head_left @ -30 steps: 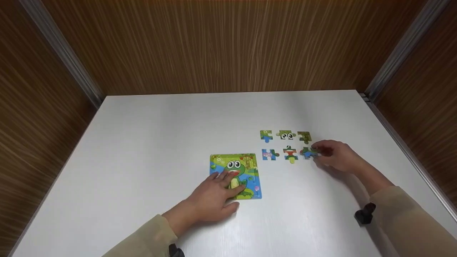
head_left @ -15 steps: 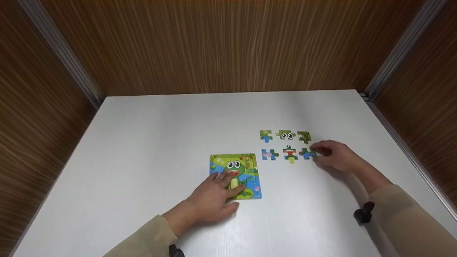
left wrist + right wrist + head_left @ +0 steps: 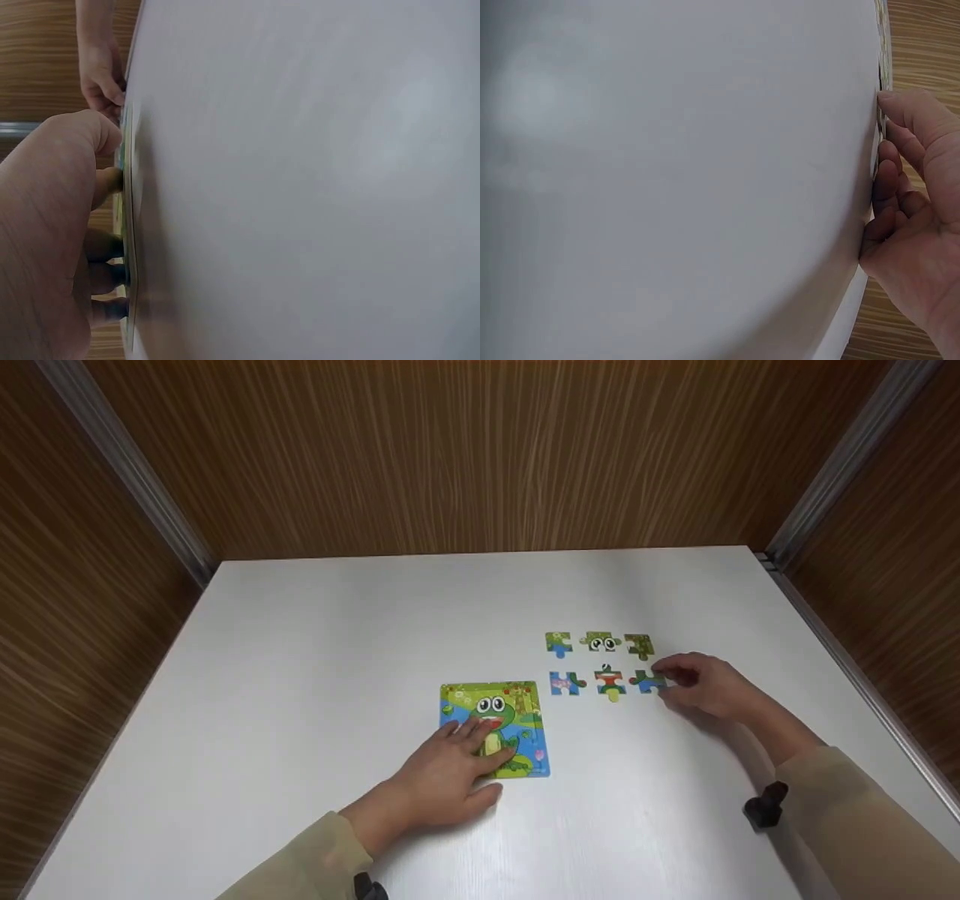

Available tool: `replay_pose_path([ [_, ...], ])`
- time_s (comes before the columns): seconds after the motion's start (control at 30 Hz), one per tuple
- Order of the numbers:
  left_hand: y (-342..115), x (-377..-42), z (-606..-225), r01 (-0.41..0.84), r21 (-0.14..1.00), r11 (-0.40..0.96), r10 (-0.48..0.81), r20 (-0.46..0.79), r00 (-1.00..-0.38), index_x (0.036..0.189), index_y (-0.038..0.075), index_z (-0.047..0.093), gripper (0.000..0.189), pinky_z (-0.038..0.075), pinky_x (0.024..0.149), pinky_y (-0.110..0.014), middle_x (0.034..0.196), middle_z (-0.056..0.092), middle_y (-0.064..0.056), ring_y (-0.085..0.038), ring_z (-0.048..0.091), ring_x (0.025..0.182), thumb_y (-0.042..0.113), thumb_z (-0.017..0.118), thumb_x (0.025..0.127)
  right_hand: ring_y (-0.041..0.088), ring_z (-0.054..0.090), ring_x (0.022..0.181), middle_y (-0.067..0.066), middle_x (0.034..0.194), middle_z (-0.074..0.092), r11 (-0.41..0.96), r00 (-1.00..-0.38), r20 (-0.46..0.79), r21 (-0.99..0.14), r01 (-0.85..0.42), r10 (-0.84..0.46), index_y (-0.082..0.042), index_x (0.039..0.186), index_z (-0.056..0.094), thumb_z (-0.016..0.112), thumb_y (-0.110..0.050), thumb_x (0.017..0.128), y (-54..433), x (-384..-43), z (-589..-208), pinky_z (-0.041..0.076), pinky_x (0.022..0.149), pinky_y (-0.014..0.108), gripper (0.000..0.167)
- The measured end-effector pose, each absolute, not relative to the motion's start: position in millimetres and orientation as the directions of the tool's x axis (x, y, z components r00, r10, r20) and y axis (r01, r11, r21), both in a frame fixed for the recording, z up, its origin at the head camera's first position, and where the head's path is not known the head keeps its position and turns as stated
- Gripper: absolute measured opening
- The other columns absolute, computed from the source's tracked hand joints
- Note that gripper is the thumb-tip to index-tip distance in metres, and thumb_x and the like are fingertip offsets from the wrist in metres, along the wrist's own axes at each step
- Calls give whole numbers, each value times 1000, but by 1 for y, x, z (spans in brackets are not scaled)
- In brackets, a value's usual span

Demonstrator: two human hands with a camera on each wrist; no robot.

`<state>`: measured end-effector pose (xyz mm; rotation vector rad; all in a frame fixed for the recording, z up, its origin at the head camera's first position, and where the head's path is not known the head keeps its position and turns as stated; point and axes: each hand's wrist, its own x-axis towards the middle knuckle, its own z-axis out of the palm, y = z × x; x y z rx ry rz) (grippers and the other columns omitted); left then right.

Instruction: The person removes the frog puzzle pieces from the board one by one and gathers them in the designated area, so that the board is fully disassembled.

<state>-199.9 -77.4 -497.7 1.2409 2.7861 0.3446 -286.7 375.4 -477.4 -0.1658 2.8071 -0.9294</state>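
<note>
Barely shifted, the right hand (image 3: 709,688) pinches a puzzle piece (image 3: 648,682); the left hand (image 3: 444,776) rests outstretched on a frog board (image 3: 529,735).

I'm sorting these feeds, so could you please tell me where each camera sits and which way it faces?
Head: worn on the head, facing forward and down at the table, frog board and puzzle pieces; left hand, right hand and sleeves show.
Left wrist: on that wrist, facing low along the table, frog board edge-on; both hands show.
Right wrist: on that wrist, facing low across the table; the right hand shows.
Shared: head and left wrist show both hands and the frog board.
</note>
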Motion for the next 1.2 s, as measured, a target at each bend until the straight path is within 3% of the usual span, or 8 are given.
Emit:
replay_pose_path([
  [0.87,-80,-202,-498,746,177,642,755,23,-655,160,28,51,55,29,125,-56,172,31,-11,-41,31,156,46,39,110,35,56,121,19,139,61,791,-977,-120,-608,-69,-178,-6,145,63,77,-22,97,376,-285,-476,48,105,51,53],
  [1.2,-80,-207,-496,742,215,634,754,40,-656,160,26,51,56,34,123,-55,170,36,-9,-41,37,153,40,44,107,32,55,119,16,135,62,774,-977,-105,-629,-77,-183,-8,145,63,76,-23,98,380,-284,-478,48,103,45,51],
])
